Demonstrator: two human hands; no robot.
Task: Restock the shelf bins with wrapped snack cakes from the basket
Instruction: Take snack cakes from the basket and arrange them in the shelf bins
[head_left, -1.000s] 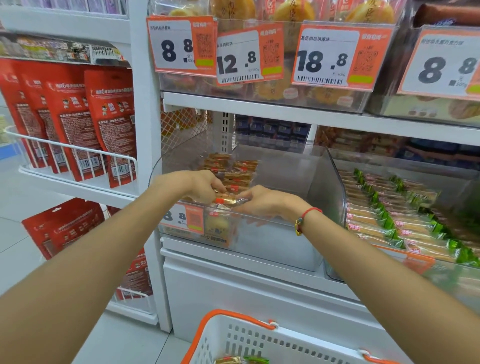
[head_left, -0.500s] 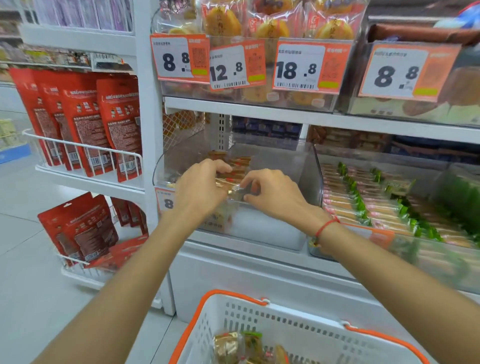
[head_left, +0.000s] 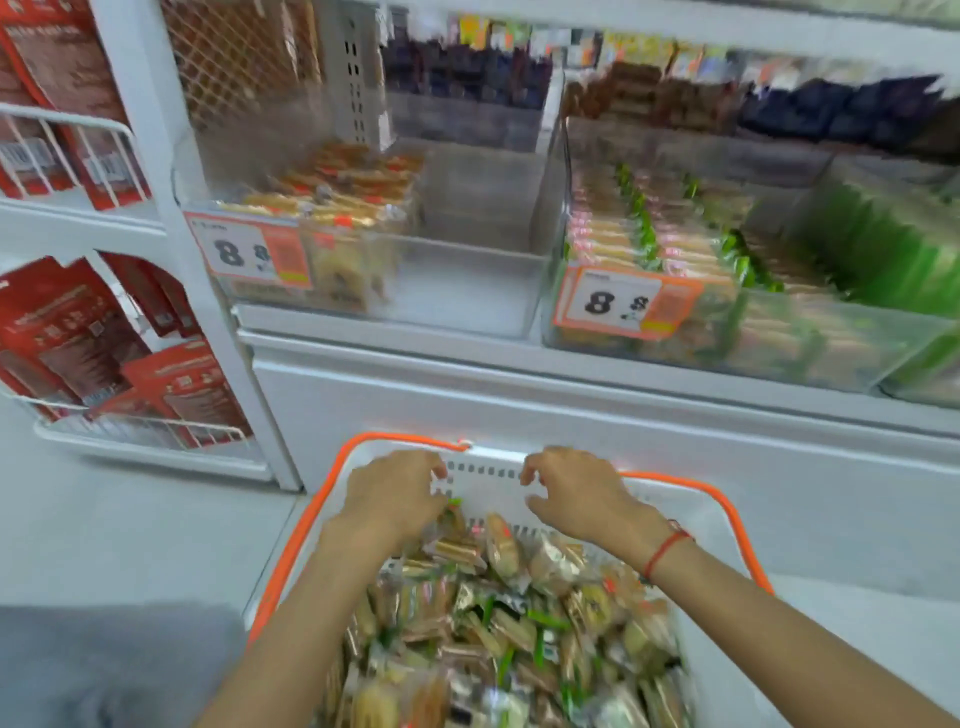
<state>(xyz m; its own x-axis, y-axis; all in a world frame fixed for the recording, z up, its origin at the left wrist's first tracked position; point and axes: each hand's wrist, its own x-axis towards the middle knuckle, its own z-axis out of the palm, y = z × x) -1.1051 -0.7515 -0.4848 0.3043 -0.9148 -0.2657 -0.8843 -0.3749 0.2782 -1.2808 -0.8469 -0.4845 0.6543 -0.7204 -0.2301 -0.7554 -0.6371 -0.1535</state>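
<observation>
Both hands are positioned over the far end of the basket (head_left: 737, 525), a white perforated container with an orange rim standing on the floor in front of the shelf unit. The basket holds a loose heap of wrapped snack cakes (head_left: 498, 623) in clear film with green and orange accents.

The left hand (head_left: 395, 496) is lowered onto the far edge of the heap. Its fingers curl downward among the wrappers and touch the topmost cakes; whether they have closed on a cake cannot be determined from the blurred view. The right hand (head_left: 574, 496) is held just above the heap, apart from the left, fingers loosely curled and holding nothing. A red cord bracelet (head_left: 665, 551) sits on the right wrist.

Above the basket, the left shelf bin (head_left: 467, 291) is clear-walled and filled only on its left side, where a stack of wrapped cakes lies behind an orange price tag (head_left: 249, 252). The right shelf bin (head_left: 831, 338) is packed in rows with green-ended wrapped cakes. Both bins are well apart from the hands.

Red pouches (head_left: 67, 332) hang in wire racks to the left of the unit.
</observation>
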